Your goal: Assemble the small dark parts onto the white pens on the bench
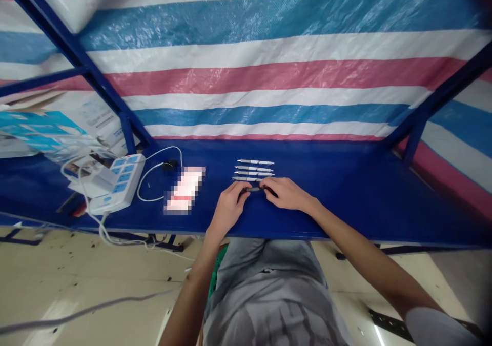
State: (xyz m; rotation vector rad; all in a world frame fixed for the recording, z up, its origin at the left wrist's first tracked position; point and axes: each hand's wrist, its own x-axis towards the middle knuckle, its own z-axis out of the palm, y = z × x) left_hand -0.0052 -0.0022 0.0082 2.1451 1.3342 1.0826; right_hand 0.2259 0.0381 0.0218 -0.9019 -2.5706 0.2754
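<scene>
Grey clothing (269, 305) is nearest, below the edge of a blue table (346, 192). Blue-and-white cartons (38, 125) sit at far left, cut off by the view's edge, contents unclear. Right of them lie a white power strip (130, 177), a looped cable (139, 187) and a pixelated rectangle (185, 189). Left hand (229, 202) and right hand (284, 193), fingers pinched, hold a dark pen part (252, 189) just before 4 white-and-grey pens (253, 168); fingertips hide its ends.
</scene>
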